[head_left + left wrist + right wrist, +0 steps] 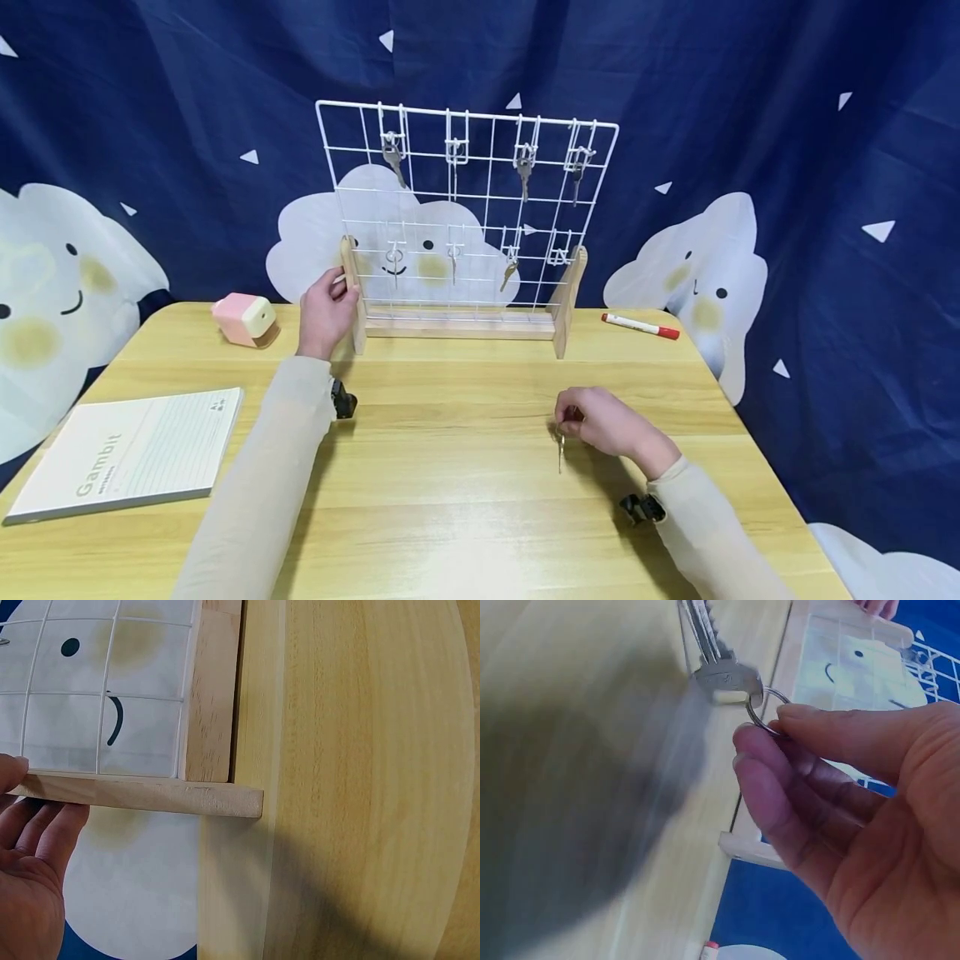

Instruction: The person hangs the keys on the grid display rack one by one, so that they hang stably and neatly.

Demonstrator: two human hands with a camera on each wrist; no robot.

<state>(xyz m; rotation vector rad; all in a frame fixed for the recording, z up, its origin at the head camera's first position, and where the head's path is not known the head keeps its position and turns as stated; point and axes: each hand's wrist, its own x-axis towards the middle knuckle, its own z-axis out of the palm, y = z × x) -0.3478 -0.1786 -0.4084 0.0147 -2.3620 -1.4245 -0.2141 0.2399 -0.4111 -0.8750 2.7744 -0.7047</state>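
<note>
Key [560, 450] dangling just above the tabletop [465, 467], that's the centre of things right now: it hangs blade down from a small metal ring [763, 711], and the right hand [607, 421] has that ring pinched between thumb and the tips of the first fingers [761, 761]. The wrist view shows the key's head sitting right against the ring, the blade blurred, so it may well be swinging. The pinch is on the ring alone, not on the key.

Over at the back, the left hand [326, 312] is on the rack [465, 217], thumb and fingers closed round the left wooden upright [351, 287] where it meets the wire grid. From the left wrist, the fingertips [15, 774] lie along the edge of the wooden foot [150, 793].

The rack stands well beyond the key, towards the far edge. Its top row of hooks carries four keys; the lower row carries more, and the lower right hook [558, 257] looks bare, though it is too small to be sure.

To do this well, I'd judge: keep the ring's opening clear of the fingertips, let the key hang still before lifting, and keep the left hand firm on the upright so the light rack doesn't tip or slide.

Also on the tabletop: a pink pencil sharpener [245, 319] far left, a notebook [127, 454] near left, a red marker [640, 326] to the right of the rack.
</note>
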